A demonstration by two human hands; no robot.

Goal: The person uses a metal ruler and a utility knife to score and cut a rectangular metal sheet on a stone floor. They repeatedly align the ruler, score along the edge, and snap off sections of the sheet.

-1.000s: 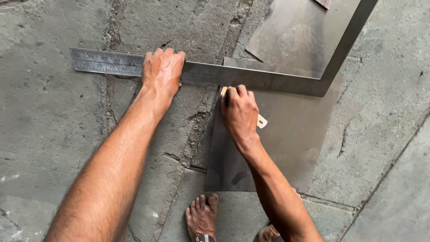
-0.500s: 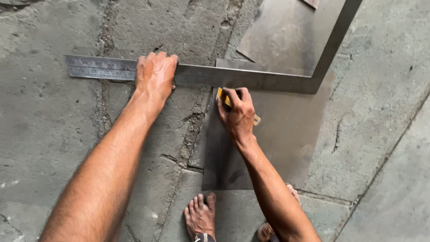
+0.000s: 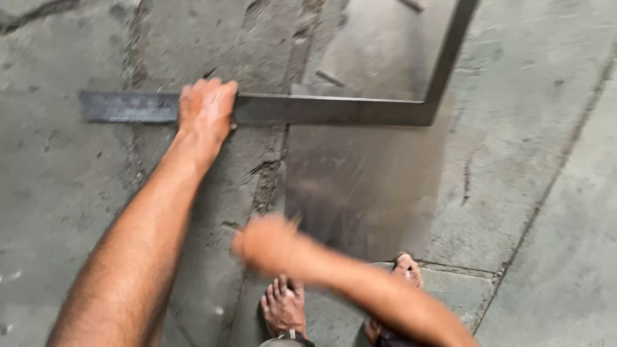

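The left hand (image 3: 207, 110) lies palm down on the long blade of a steel framing square (image 3: 283, 108), fingers together and extended over the blade's upper edge, pressing it flat; the left forearm runs from the lower left corner of the view up to the wrist. The right hand (image 3: 265, 243) is low in the view, off the square and clear of the sheet's left edge, heavily motion-blurred; whether its fingers are apart, together or closed on anything cannot be told. Its forearm extends toward the lower right corner. The square's long blade lies horizontally, its left end on bare floor and its right part across a thin metal sheet (image 3: 369, 186); the short blade rises from the corner at right toward the top edge of the view. The sheet lies flat on a cracked concrete floor (image 3: 77, 205), with a rough crack line running down just left of the sheet's edge. Two bare feet, the left foot (image 3: 283, 307) and the right foot (image 3: 405, 273), stand at the sheet's near edge, the right foot partly covered by the right forearm. Compared with half a second ago, the right hand has left its position just below the blade on the sheet, where it held a small yellowish object, and has moved down and leftward; the left hand remains in the same position on the blade.
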